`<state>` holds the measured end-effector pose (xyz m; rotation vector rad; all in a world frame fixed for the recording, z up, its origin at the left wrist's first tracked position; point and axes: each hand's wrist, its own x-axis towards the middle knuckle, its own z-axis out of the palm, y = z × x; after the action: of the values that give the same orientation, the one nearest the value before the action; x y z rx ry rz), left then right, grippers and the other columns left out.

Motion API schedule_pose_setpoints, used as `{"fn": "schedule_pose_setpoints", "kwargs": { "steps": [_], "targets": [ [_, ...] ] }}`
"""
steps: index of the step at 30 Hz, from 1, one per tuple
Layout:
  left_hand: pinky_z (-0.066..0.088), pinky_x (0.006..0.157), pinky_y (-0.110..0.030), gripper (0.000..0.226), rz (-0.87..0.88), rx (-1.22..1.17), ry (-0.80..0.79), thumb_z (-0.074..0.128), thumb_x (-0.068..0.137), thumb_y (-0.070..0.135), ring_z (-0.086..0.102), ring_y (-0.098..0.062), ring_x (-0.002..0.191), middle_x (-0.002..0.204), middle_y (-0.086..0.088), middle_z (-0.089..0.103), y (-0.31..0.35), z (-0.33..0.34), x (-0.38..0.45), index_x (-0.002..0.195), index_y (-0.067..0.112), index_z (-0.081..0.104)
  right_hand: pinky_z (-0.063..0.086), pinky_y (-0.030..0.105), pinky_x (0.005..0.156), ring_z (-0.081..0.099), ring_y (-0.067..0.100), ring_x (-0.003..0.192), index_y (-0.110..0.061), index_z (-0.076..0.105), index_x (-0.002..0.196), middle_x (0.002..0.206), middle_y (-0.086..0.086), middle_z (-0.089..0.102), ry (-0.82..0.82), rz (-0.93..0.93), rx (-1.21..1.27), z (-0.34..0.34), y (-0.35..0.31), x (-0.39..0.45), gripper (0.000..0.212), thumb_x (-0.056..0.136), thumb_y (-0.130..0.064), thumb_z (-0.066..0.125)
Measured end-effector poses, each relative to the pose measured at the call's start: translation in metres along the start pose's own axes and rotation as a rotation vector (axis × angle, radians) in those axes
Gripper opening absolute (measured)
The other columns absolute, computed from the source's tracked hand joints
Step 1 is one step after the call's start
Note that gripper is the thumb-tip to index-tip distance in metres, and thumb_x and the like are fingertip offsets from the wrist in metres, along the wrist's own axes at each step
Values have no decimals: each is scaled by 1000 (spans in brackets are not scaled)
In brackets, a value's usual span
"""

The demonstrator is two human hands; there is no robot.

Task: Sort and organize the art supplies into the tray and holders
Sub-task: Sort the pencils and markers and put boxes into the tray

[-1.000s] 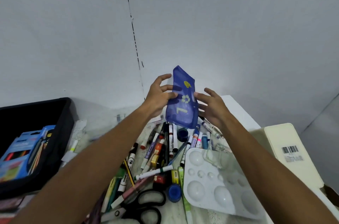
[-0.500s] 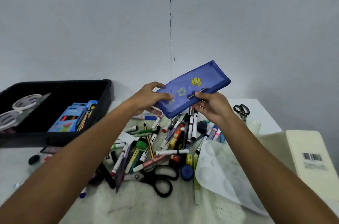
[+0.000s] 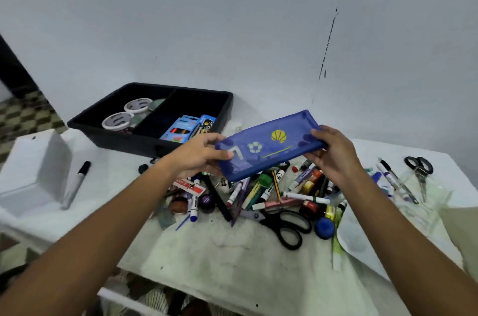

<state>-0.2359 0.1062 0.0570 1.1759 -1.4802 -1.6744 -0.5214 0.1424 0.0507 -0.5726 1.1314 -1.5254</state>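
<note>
Now both hands, left hand (image 3: 199,158) and right hand (image 3: 333,155), have their fingers grasping the blue pouch (image 3: 269,143) by its ends above the pens (image 3: 261,186) on the bench (image 3: 232,258).

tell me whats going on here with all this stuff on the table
A person is sorting art supplies. The left hand and right hand each grip one end of a flat translucent blue zip pouch, held in the air above a jumbled pile of markers and pens on the white table. Behind the pile sits a black divided plastic tray, already holding round white-lidded tubs in one compartment and a blue pencil box in the other. Black-handled scissors lie at the pile's near edge.
</note>
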Motion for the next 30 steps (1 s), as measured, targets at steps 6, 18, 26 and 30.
{"fn": "schedule_pose_setpoints", "kwargs": {
  "steps": [6,18,26,30],
  "targets": [
    [58,54,-37,38,-91,9,69,71,77,1,69,-24,75,91,-13,70,-30,-46,-52,112,3,56,50,25,44,60,21,64,-17,60,115,90,10,63,-142,154,-424,28,28,-28,44,80,9,61],
    [60,62,-37,34,-276,484,-146,77,79,10,69,-31,85,110,-14,60,-81,-42,-100,108,11,61,57,34,53,65,24,55,-14,53,108,77,14,72,-414,473,-1014,-5,57,-107,43,76,0,77],
    [59,54,-37,55,-138,777,-37,85,69,18,68,-29,72,98,-8,59,-102,-21,-100,116,10,59,56,30,50,63,23,47,-15,49,108,59,14,66,-308,493,-1199,-17,73,-127,45,76,-7,80],
    [50,51,-24,47,20,985,76,84,69,34,59,-10,67,90,1,60,-109,-14,-102,106,16,61,51,28,46,64,22,46,-15,43,102,56,13,67,-245,441,-1347,-19,80,-132,43,78,-14,79]
  ]
}}
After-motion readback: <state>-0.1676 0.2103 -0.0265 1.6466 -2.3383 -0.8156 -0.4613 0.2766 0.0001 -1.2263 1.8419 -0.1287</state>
